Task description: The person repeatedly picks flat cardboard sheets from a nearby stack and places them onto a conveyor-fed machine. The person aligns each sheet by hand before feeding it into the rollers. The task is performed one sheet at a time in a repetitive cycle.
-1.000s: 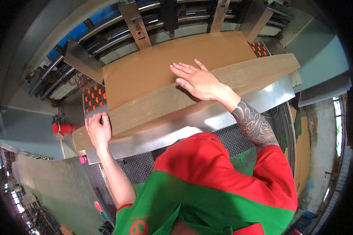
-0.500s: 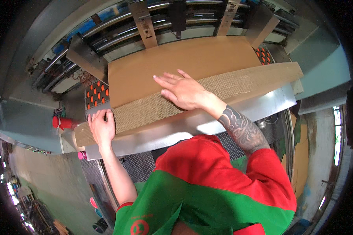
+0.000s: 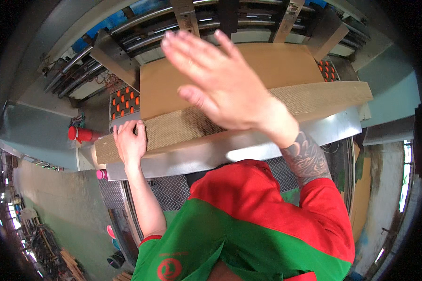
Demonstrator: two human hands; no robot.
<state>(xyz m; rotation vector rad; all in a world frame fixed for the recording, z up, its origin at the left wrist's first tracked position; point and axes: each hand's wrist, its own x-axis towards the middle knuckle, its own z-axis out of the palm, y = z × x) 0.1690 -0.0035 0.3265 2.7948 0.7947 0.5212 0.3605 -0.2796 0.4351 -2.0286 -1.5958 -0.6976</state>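
A stack of brown corrugated cardboard sheets (image 3: 211,122) lies across the machine in front of me, its fluted cut edges facing me. Behind those edges spreads a flat brown cardboard face (image 3: 286,61). My left hand (image 3: 130,140) rests on the stack's left end, fingers laid over its upper edge and thumb apart. Raised above the middle of the stack is my right hand (image 3: 225,84), open and holding nothing, fingers stretched out. It looks apart from the cardboard and hides part of it.
A shiny metal ledge (image 3: 309,127) runs below the stack. Orange rollers (image 3: 125,102) flank the cardboard. Metal guide plates (image 3: 115,58) and round bars stand at the back. A red knob (image 3: 79,134) sticks out at the left. Patterned metal plate (image 3: 171,189) lies below.
My right hand has lifted off the cardboard, rising toward the camera. My left hand stays on the stack's left end. The whole view has shifted slightly.
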